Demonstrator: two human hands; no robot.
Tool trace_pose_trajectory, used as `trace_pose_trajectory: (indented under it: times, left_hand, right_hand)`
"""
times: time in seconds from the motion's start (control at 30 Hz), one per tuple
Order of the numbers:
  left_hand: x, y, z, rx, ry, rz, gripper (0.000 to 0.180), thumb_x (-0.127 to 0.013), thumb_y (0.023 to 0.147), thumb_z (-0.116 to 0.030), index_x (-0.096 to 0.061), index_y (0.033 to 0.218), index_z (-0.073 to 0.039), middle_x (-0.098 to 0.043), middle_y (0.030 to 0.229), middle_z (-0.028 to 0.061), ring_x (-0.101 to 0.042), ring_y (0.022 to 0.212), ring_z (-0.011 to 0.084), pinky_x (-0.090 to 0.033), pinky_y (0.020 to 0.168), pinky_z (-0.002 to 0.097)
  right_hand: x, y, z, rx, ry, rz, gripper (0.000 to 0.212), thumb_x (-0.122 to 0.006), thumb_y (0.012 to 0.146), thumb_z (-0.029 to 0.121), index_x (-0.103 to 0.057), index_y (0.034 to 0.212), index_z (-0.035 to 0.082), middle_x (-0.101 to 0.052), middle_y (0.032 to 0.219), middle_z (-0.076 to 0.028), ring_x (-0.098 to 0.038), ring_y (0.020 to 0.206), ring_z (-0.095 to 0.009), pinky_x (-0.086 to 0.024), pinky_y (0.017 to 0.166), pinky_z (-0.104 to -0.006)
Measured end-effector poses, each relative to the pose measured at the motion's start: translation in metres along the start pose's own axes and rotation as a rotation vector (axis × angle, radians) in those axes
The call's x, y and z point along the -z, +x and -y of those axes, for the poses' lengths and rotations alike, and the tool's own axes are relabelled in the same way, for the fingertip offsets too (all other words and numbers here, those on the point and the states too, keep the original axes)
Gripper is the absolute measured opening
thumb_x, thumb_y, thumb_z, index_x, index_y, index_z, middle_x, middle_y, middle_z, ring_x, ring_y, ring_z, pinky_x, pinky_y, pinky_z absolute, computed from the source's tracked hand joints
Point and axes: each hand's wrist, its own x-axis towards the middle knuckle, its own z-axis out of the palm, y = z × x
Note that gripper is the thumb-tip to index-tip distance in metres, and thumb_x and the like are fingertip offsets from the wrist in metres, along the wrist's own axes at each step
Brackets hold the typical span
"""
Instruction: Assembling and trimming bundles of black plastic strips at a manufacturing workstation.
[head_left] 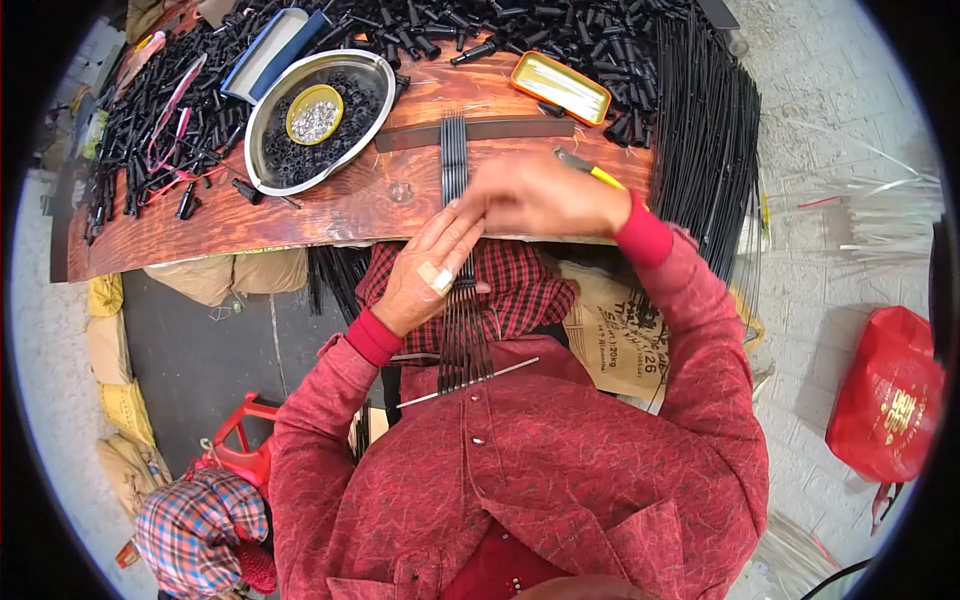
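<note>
A row of thin black rods (454, 150) runs from the wooden table toward my lap, side by side. My left hand (425, 280), with a plaster on its back, lies over the row at the table's edge; its thumb tip shows on the far side of the rods, so it grips them. Just above, my right hand (540, 195) is smeared by motion, bent over the rods near the left fingertips. Whether it holds anything is hidden. A dark bar (520, 128) lies crosswise under the rods. Near my lap, a thin white stick (520, 367) crosses their lower ends.
A metal tray (258, 150) of small black rings holds a yellow dish (292, 122) of tiny silvery parts. A yellow tin (562, 88) contains white sticks. Pliers (604, 178) lie right of my hand. Black tubular parts (560, 30) and long black rods (700, 150) cover the table's far and right sides.
</note>
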Motion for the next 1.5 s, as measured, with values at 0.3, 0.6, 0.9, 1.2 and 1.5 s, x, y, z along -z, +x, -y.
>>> trace_pose_trajectory:
  times: [0.3, 0.6, 0.9, 1.2, 1.5]
  left_hand:
    - [-0.028, -0.007, -0.004, 0.263, -1.104, -0.183, 0.065, -0.063, 0.085, -0.027, -0.044, 0.143, -0.002, -0.044, 0.146, 0.0194, -0.041, 0.136, 0.0392, -0.034, 0.113, 0.0439]
    - [0.038, 0.004, -0.007, -0.259, -0.048, 0.095, 0.059, -0.072, 0.075, -0.019, -0.057, 0.13, -0.005, -0.047, 0.141, 0.0156, -0.039, 0.132, 0.0365, -0.039, 0.107, 0.0456]
    - [0.049, 0.073, 0.026, -0.327, 0.183, -0.002, 0.071, -0.074, 0.065, -0.007, -0.051, 0.132, -0.005, -0.035, 0.15, 0.0185, -0.039, 0.132, 0.0431, -0.038, 0.108, 0.0513]
    - [0.016, 0.102, 0.067, -0.265, 0.325, -0.06, 0.079, -0.069, 0.069, 0.0, -0.04, 0.143, -0.008, -0.03, 0.153, 0.0233, -0.038, 0.134, 0.0475, -0.036, 0.11, 0.052]
    - [0.012, 0.096, 0.071, -0.335, 0.311, -0.164, 0.054, -0.054, 0.086, -0.006, -0.043, 0.138, -0.005, -0.04, 0.145, 0.0245, -0.047, 0.128, 0.0435, -0.042, 0.106, 0.0492]
  right_hand:
    - [-0.088, -0.022, 0.058, 0.21, -0.173, -0.275, 0.04, -0.074, 0.075, 0.018, -0.064, 0.113, 0.014, -0.061, 0.104, -0.01, -0.061, 0.093, -0.033, -0.054, 0.073, -0.0432]
    - [-0.094, -0.022, 0.07, 0.242, -0.142, -0.379, 0.013, -0.071, 0.084, 0.017, -0.071, 0.096, 0.013, -0.067, 0.095, -0.004, -0.065, 0.087, -0.027, -0.053, 0.071, -0.037]
    - [-0.089, -0.026, 0.071, 0.165, -0.126, -0.367, 0.01, -0.07, 0.085, 0.018, -0.07, 0.09, 0.008, -0.064, 0.084, -0.006, -0.063, 0.076, -0.027, -0.05, 0.064, -0.0367]
    - [-0.091, -0.036, 0.074, 0.191, -0.084, -0.276, 0.013, -0.07, 0.085, 0.017, -0.071, 0.095, 0.01, -0.066, 0.088, -0.005, -0.063, 0.081, -0.025, -0.051, 0.068, -0.0348]
    - [-0.073, -0.046, 0.087, 0.23, -0.055, -0.239, 0.012, -0.07, 0.086, 0.014, -0.071, 0.096, 0.008, -0.068, 0.091, -0.006, -0.065, 0.083, -0.025, -0.052, 0.071, -0.035]
